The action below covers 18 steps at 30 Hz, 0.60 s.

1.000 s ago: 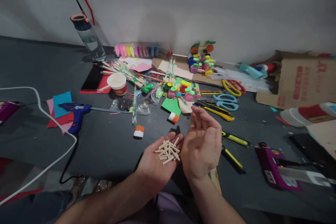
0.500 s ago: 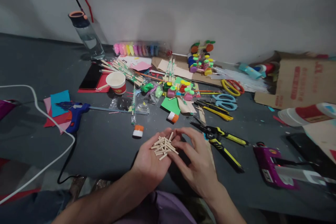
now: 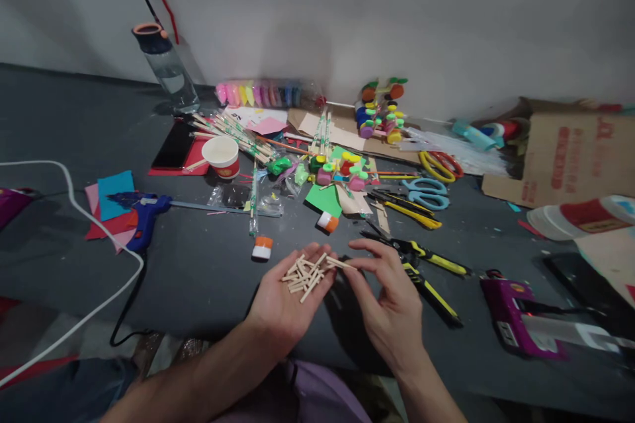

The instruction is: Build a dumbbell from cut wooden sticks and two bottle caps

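A loose pile of short wooden sticks (image 3: 303, 274) lies in the cupped palm of my left hand (image 3: 282, 301), which is turned upward. Just to the right, the thumb and fingertips of my right hand (image 3: 389, 301) pinch one or two short wooden sticks (image 3: 338, 262) at the edge of the pile. Two small orange-and-white pieces lie beyond my hands: one piece (image 3: 262, 248) at the left and another piece (image 3: 327, 222) at the centre. Black-and-yellow pliers (image 3: 434, 294) rest on the dark table, partly behind my right hand.
A blue glue gun (image 3: 149, 218) lies left on coloured paper. Behind stand a paper cup (image 3: 221, 157) and a water bottle (image 3: 171, 73). Blue-handled scissors (image 3: 427, 193), small colourful clay models (image 3: 380, 115) and a cardboard box (image 3: 580, 155) are farther right. A purple device (image 3: 513, 314) sits front right.
My right hand has drawn slightly right, away from the left palm, with one or two sticks between its fingertips. The pile in my left palm has shifted a little.
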Tool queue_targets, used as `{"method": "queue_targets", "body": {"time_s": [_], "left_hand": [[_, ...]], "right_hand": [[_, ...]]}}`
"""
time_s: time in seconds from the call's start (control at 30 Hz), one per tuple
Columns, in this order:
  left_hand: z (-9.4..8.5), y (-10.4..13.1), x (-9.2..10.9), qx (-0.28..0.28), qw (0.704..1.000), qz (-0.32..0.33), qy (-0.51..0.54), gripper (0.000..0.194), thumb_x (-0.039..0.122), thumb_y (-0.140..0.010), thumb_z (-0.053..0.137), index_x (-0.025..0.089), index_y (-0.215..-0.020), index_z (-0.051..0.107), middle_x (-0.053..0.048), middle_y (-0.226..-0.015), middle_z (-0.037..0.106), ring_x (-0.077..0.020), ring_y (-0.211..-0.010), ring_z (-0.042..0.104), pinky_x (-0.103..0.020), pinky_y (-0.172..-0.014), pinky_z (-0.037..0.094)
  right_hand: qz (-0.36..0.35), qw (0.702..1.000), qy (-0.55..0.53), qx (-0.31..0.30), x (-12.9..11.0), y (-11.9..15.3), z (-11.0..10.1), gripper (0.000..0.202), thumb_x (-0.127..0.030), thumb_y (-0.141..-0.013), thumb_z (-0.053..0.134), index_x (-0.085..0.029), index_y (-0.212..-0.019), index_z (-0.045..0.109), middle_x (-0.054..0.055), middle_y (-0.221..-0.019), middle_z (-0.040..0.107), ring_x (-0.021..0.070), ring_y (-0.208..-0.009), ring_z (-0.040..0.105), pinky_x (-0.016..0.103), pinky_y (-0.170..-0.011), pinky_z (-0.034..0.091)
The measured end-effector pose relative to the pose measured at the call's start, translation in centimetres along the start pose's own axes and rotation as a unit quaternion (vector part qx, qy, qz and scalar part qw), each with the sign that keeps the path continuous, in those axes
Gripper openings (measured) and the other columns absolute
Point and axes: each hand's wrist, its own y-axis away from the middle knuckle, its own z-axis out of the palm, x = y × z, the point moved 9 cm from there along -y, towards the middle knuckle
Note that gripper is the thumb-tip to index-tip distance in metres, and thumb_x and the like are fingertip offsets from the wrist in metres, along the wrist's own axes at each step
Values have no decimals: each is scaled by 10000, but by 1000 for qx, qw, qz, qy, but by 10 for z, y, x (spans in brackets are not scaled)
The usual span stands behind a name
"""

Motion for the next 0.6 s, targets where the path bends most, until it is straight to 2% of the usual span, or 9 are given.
{"method": "queue_targets", "body": {"time_s": [0.13,0.3,0.43,0.6], "left_hand": [[-3,1,5,14,1000,5,3,264,182,-986,448,89,-910,683,-143,-934,766,-222,-887,758,-360,-866,586],[-3,4,15,18,1000,20,9,284,188,-996,425,72,-975,683,-171,-999,764,-287,-955,755,-412,-842,609],[-6,8,29,25,998,53,16,286,192,-999,416,85,-978,680,-164,-1010,766,-302,-988,747,-419,-836,620],[-9,11,41,36,995,86,16,290,191,-1003,400,99,-1001,675,-147,-1015,771,-298,-973,752,-417,-815,631]], "right_hand": [[29,999,-28,-6,9,-3,-2,84,-227,-971,576,-237,-910,633,46,-983,640,201,-924,618,343,-814,482],[48,998,-25,-30,17,-6,1,121,-243,-967,583,-222,-851,613,10,-830,638,176,-774,610,292,-699,476],[53,998,23,-32,26,-6,7,135,-262,-966,579,-211,-852,632,39,-866,634,208,-845,585,335,-761,470],[11,992,82,-92,27,-5,28,105,-262,-922,637,-216,-855,703,65,-925,641,248,-919,551,380,-797,472]]}}
